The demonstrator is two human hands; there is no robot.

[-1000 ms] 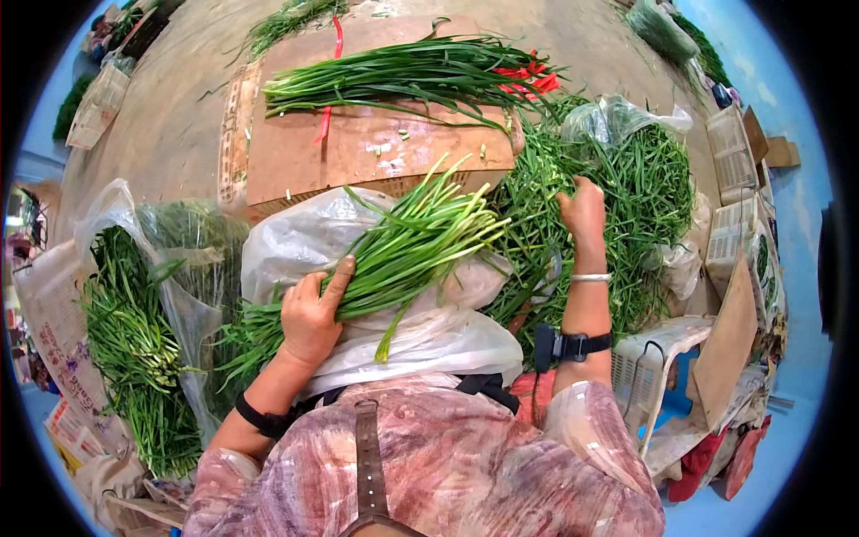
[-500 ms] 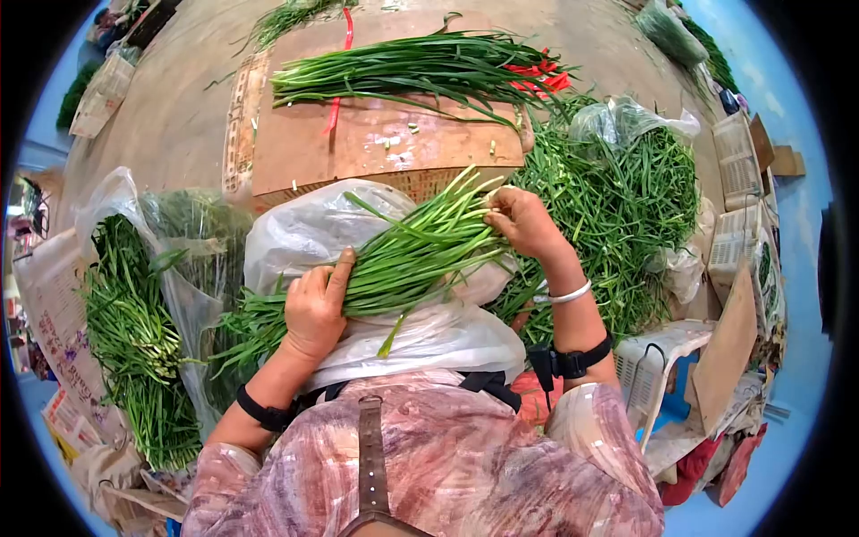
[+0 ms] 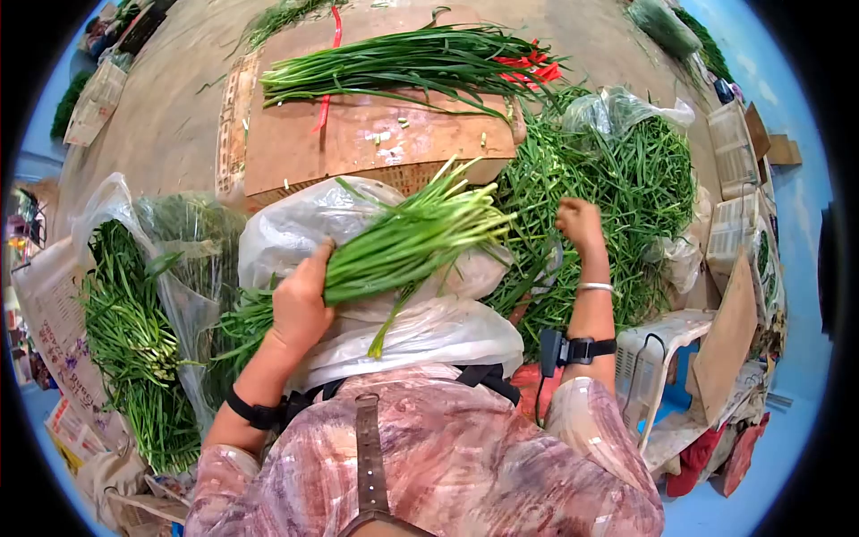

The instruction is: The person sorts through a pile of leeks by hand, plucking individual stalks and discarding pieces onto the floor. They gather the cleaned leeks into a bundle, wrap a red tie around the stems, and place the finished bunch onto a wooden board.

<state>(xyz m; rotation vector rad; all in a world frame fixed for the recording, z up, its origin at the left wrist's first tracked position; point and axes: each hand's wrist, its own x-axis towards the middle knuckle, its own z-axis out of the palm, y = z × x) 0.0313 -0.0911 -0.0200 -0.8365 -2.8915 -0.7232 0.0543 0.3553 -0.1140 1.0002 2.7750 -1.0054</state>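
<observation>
A loose bunch of garlic chives (image 3: 407, 246) lies slanted across my lap, pale stem ends up and to the right. My left hand (image 3: 302, 300) is closed around its leafy part, the thumb laid along the top. My right hand (image 3: 580, 222) is apart from the bunch, over the big heap of chives (image 3: 617, 188) on the right. Its fingers are curled in, and whatever they may pinch is too small to make out. White plastic sheeting (image 3: 429, 336) covers my lap beneath the bunch.
Ahead stands a cardboard-topped box (image 3: 358, 157) bearing a larger chive bundle (image 3: 385, 67), a red tie (image 3: 329, 80) and stem scraps. A plastic bag of chives (image 3: 134, 331) is at the left. White crates (image 3: 729, 237) and a small white stool (image 3: 667, 349) stand at the right.
My right hand has left the stem ends and moved right over the heap. My left hand keeps its hold, shifting slightly left, and the stem ends are more fanned out.
</observation>
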